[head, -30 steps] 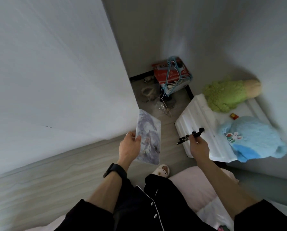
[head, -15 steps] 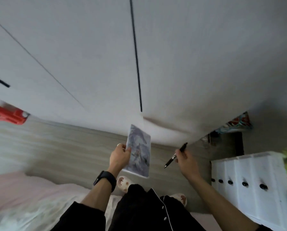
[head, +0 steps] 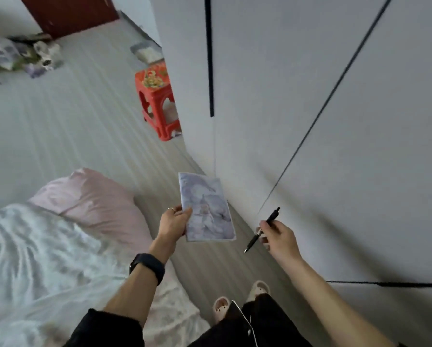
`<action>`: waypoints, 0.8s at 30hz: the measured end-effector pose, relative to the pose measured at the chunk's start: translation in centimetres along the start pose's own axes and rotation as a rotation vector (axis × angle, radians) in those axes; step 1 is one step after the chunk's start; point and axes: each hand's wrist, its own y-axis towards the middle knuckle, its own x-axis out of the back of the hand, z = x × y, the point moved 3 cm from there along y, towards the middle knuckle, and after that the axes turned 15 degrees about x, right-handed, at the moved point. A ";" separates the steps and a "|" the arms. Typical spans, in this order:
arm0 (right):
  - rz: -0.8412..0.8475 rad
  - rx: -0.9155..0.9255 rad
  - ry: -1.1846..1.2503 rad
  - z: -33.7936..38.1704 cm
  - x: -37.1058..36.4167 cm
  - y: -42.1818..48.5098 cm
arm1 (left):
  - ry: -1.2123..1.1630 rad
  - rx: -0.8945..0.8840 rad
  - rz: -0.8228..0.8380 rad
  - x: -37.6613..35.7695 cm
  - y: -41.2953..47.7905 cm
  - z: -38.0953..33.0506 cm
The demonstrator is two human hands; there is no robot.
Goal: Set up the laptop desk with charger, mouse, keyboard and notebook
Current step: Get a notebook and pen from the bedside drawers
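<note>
The notebook (head: 207, 207) is held above the floor (head: 67, 126) by its left edge in the left hand (head: 173, 221), cover facing up. To its right, apart from it, the right hand (head: 278, 237) grips a black pen (head: 261, 230), tip pointing down-left. A bed (head: 47, 246) lies at near left, a white wardrobe (head: 322, 108) stands right, and a red stool (head: 158, 101) sits farther off.

No legible text on the notebook (head: 206, 206) cover or red stool (head: 157, 101).
</note>
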 end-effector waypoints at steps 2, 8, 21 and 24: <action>0.064 0.031 -0.009 2.0 -3.0 3.1 | -0.108 0.019 -0.048 3.1 1.0 -0.9; 0.265 0.075 -0.049 7.6 -11.3 12.8 | -0.377 0.095 -0.167 10.6 5.2 -4.4; 0.543 0.034 0.105 23.5 -33.1 35.7 | -0.680 0.227 -0.459 20.6 16.5 -16.3; 0.528 0.035 0.148 27.8 -37.2 38.3 | -0.723 0.201 -0.471 21.9 18.5 -19.8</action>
